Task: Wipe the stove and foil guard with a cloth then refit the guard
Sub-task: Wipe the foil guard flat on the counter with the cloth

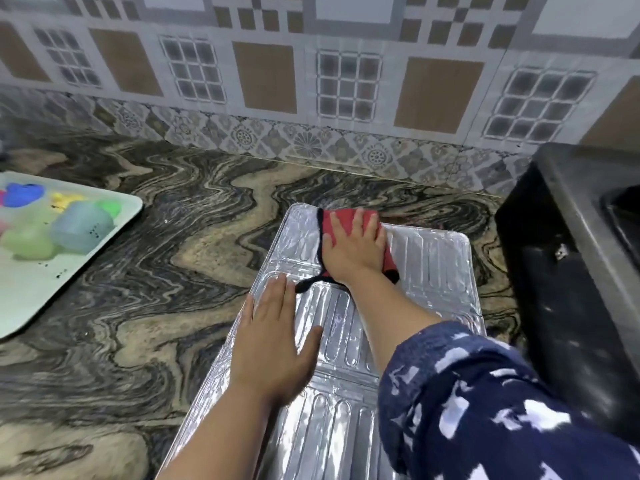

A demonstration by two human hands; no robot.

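Lying flat on the swirled granite counter (pixel 138 271), the foil guard (pixel 433 265) has its right edge near the black stove (pixel 568 289). Right hand (pixel 356 245), fingers spread, presses the red cloth (pixel 341 216) at its far end; left hand (pixel 273 344), fingers together, steadies it. Tray (pixel 34 306) sits well left, below the tiled wall (pixel 311 81).

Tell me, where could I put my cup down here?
The bare counter between the tray and the foil guard has room, and so does the strip behind the guard by the wall tiles. The guard is crowded: both hands and the cloth are on it.
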